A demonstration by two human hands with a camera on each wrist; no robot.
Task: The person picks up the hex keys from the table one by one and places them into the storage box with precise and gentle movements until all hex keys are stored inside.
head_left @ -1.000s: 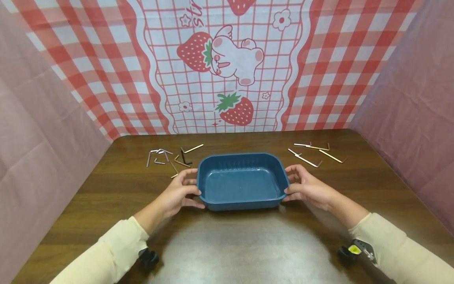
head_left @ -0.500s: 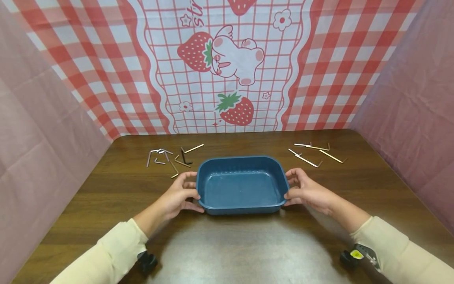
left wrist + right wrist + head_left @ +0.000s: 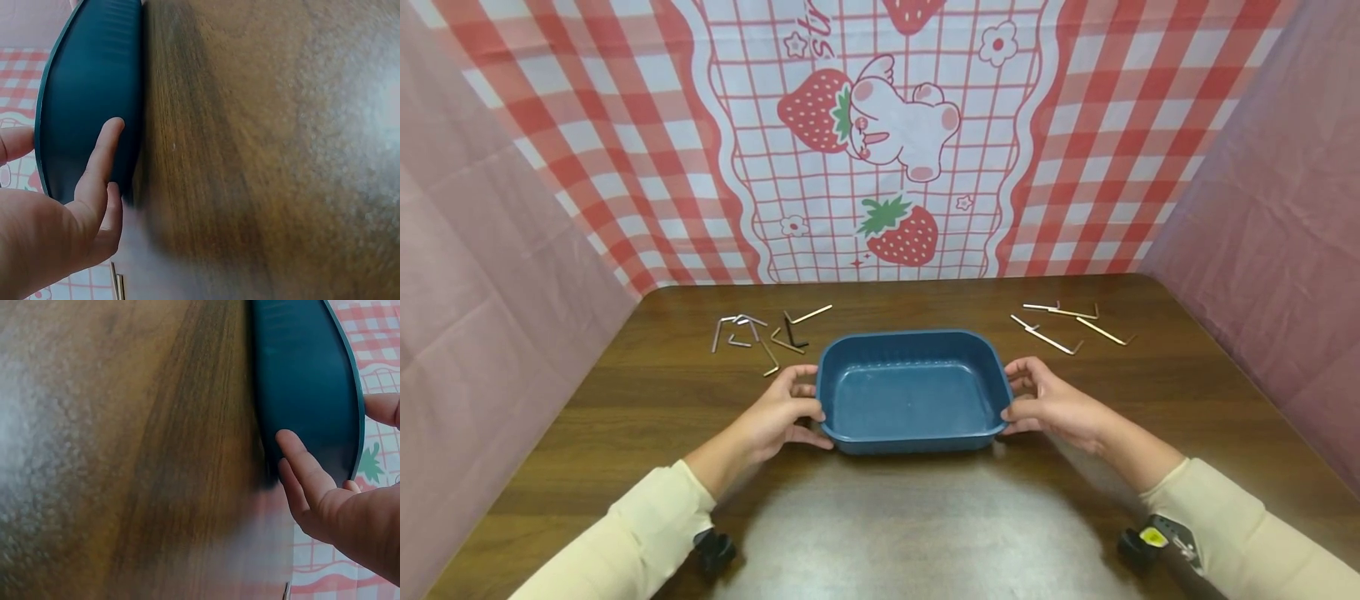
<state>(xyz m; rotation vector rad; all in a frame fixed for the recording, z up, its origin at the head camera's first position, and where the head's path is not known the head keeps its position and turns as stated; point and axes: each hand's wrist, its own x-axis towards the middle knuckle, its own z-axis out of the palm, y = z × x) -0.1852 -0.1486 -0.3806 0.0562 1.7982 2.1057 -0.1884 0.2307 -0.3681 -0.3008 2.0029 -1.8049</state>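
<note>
A blue rectangular tray (image 3: 913, 400), with nothing in it, sits on the wooden table between both hands. The left hand (image 3: 778, 412) grips its left end, thumb at the rim and fingers along the outer wall. At the other end the right hand (image 3: 1051, 406) holds the tray in the same way. In the left wrist view, fingers of the left hand (image 3: 69, 219) lie against the tray's outer wall (image 3: 87, 94). The right wrist view shows the right hand (image 3: 340, 503) touching the wall (image 3: 306, 381) with its fingertips, the thumb on the rim side.
Several L-shaped hex keys (image 3: 739, 330) lie on the table (image 3: 880, 517) behind the left hand, a black one (image 3: 792, 332) among them. More hex keys (image 3: 1051, 339) lie behind the right hand. A strawberry-print checkered cloth (image 3: 895, 150) hangs at the back, with pink cloth (image 3: 1262, 200) at the sides.
The tray has come slightly toward the person, with both hands still gripping its ends. Over the last half second it has hardly moved. The hex keys lie as before.
</note>
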